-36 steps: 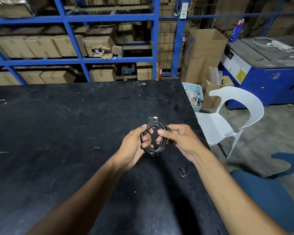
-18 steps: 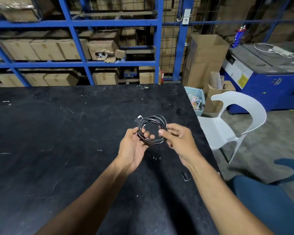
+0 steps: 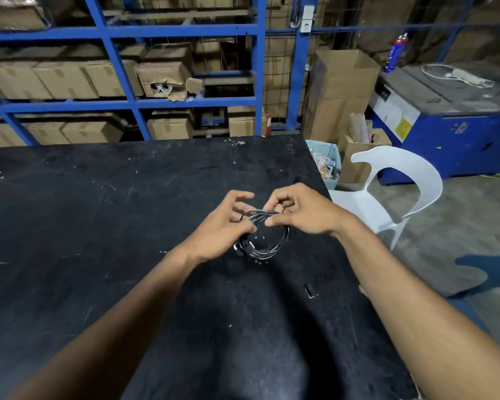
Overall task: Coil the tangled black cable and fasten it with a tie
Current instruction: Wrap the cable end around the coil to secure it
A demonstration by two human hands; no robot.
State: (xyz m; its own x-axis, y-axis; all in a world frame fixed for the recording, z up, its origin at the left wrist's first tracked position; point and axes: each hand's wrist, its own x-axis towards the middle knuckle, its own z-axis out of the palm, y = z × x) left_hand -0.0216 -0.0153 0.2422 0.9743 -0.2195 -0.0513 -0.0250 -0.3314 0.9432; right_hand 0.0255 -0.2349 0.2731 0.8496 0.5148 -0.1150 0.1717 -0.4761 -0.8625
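The black cable (image 3: 267, 246) is wound into a small round coil, held just above the black table (image 3: 98, 226). My right hand (image 3: 303, 212) pinches the coil's far side between thumb and fingers. My left hand (image 3: 223, 226) is at the coil's left edge, thumb on the strands, fingers spread and blurred. A plug end shows at the coil's lower left. A small black tie-like piece (image 3: 310, 291) lies on the table near the right edge, below my right forearm.
The table's right edge runs close to the hands. Beside it stand a white plastic chair (image 3: 387, 197), a light blue bin (image 3: 326, 166) and cardboard boxes (image 3: 344, 90). Blue shelving (image 3: 127, 102) with boxes fills the back. A blue machine (image 3: 451, 122) stands at right.
The coil has turned and dropped lower, its plug now at the lower left. My right hand shifted over the coil's top; my left fingers spread apart.
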